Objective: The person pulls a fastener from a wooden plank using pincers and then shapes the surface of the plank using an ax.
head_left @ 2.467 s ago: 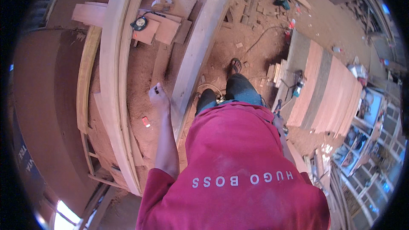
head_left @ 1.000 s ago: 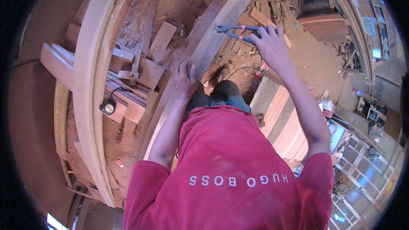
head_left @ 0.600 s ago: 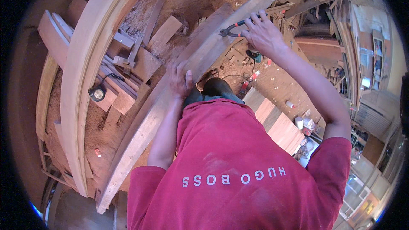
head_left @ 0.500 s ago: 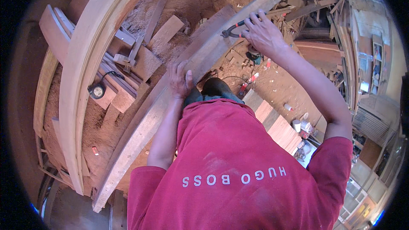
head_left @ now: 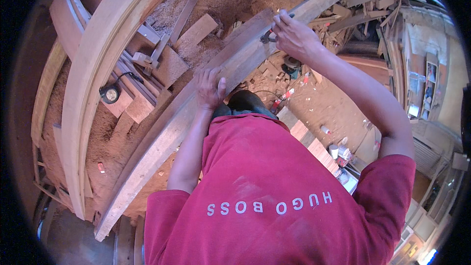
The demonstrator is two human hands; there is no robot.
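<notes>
A long, pale wooden beam [head_left: 157,158] runs diagonally from the lower left to the upper right. My left hand [head_left: 210,87] lies on its near side at mid-length, fingers stretched over the wood and thumb apart. Farther along, my right hand [head_left: 296,38] is closed around the handles of a pair of pincers [head_left: 267,37]. The dark jaws of the pincers point left, down at the top of the beam, and the fingers mostly cover the handles. Whether a nail sits in the jaws is too small to tell.
Large curved wooden pieces [head_left: 81,98] stand at the left, beside offcuts and a round black-rimmed gauge-like object [head_left: 110,93]. Sawdust covers the ground. Scrap wood [head_left: 368,0] is heaped at the far right. A green power tool [head_left: 291,67] lies beyond the beam, and a white cup [head_left: 333,151] stands at the right.
My right hand has shifted slightly left and down with the pincers, whose handles now stand more upright over the beam. My left hand stays on the wood. The view has shifted a little.
</notes>
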